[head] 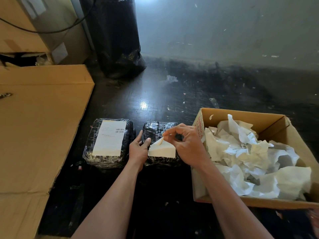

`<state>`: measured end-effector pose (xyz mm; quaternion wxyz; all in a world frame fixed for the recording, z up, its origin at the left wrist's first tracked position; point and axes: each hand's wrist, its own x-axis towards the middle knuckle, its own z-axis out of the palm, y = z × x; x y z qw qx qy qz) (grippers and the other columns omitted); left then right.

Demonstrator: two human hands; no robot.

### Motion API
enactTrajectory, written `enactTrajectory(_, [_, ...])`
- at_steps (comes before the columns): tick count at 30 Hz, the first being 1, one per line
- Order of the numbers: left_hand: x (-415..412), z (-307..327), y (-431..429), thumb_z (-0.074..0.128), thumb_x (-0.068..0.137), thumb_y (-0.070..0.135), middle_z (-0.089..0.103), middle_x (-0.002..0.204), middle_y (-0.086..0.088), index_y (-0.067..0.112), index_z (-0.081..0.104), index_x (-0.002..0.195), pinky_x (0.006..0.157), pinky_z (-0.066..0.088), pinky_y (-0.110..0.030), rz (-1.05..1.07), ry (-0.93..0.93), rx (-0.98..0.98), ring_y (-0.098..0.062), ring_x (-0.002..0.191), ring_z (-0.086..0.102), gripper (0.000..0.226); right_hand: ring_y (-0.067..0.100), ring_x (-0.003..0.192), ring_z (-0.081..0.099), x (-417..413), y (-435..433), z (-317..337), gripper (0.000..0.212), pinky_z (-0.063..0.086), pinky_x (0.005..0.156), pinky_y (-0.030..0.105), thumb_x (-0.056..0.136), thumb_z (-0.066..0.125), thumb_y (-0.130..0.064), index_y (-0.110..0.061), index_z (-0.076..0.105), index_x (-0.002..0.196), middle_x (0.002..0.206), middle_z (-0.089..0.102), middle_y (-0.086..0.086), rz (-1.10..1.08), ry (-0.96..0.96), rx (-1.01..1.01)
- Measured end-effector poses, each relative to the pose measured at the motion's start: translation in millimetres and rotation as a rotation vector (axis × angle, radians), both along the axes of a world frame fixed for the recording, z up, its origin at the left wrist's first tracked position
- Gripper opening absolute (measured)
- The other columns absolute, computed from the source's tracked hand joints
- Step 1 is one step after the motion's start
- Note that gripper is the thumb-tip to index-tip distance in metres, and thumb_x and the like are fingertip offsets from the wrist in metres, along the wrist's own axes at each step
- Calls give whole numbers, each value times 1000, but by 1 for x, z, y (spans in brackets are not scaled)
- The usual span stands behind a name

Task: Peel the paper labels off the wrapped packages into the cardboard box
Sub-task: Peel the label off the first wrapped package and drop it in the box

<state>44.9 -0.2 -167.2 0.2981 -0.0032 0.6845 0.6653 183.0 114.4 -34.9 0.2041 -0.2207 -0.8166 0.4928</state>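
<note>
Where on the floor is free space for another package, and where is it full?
Free: dark floor beyond the labelled package and half-peeled package, between black bag and cardboard box; also nearer than them, beside the flat cardboard. Crowded: the gap between packages; the box, full of labels.

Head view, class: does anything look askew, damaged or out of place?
Only the right label: its far part is lifted off the right package and folded, pinched by the right hand, so mid-peel rather than damaged. The left label lies flat. Small paper scraps litter the floor beyond.
</note>
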Motion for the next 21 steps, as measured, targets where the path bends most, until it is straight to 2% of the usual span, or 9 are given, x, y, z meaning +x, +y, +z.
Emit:
enactTrajectory(5, [-2, -1, 1, 76, 88, 23, 61, 138, -18, 30, 49, 148, 103, 51, -55, -22, -24, -20, -34, 129, 58, 66, 30, 99, 60, 2, 1, 7, 15, 54, 83, 52, 83, 81, -30, -41, 77, 92, 91, 68, -13, 7, 11, -5])
enactTrajectory(8, [-2, -2, 0, 77, 82, 31, 60, 141, -14, 32, 49, 146, 104, 50, -55, -29, -18, -32, -32, 130, 58, 70, 26, 96, 61, 5, 2, 13, 12, 56, 82, 44, 83, 82, -23, -33, 80, 89, 89, 69, -13, 9, 16, -25])
enactTrajectory(11, [-2, -3, -2, 79, 83, 24, 61, 142, -8, 29, 47, 148, 104, 50, -54, -48, 9, -54, -30, 127, 60, 73, 13, 88, 65, 7, 0, 27, 13, 54, 75, 27, 85, 80, -14, -26, 80, 89, 88, 70, -10, 38, 66, -55])
enactTrajectory(13, [1, 4, -2, 77, 85, 10, 62, 140, -4, 27, 48, 148, 100, 55, -44, -71, 33, -73, -27, 122, 62, 72, 8, 88, 65, 8, 2, 40, 14, 53, 76, 22, 86, 79, -13, -27, 79, 89, 90, 71, -7, 48, 101, -70])
enactTrajectory(14, [3, 10, -2, 74, 88, 7, 60, 140, -3, 27, 48, 148, 98, 55, -37, -84, 53, -87, -24, 120, 62, 68, 9, 93, 65, 8, 5, 46, 12, 52, 81, 23, 86, 79, -17, -29, 78, 90, 92, 72, -8, 45, 98, -49])
enactTrajectory(15, [7, 17, -3, 71, 92, 12, 58, 144, -3, 27, 49, 148, 102, 53, -36, -94, 82, -104, -23, 124, 60, 62, 13, 99, 63, 7, 8, 51, 10, 51, 86, 27, 87, 78, -22, -32, 78, 92, 94, 71, -11, 35, 75, -7])
enactTrajectory(17, [14, 29, -4, 65, 99, 27, 50, 153, 0, 24, 44, 153, 115, 41, -42, -105, 147, -146, -23, 137, 49, 58, 18, 109, 55, 6, 11, 57, 9, 46, 92, 34, 89, 76, -30, -36, 77, 95, 94, 68, -18, 7, 5, 91])
enactTrajectory(21, [23, 35, -9, 59, 102, 33, 40, 160, 0, 20, 38, 156, 119, 33, -42, -99, 164, -203, -23, 147, 37, 60, 18, 112, 47, 6, 9, 64, 13, 42, 98, 49, 91, 73, -31, -42, 71, 97, 93, 61, -29, -36, -56, 186])
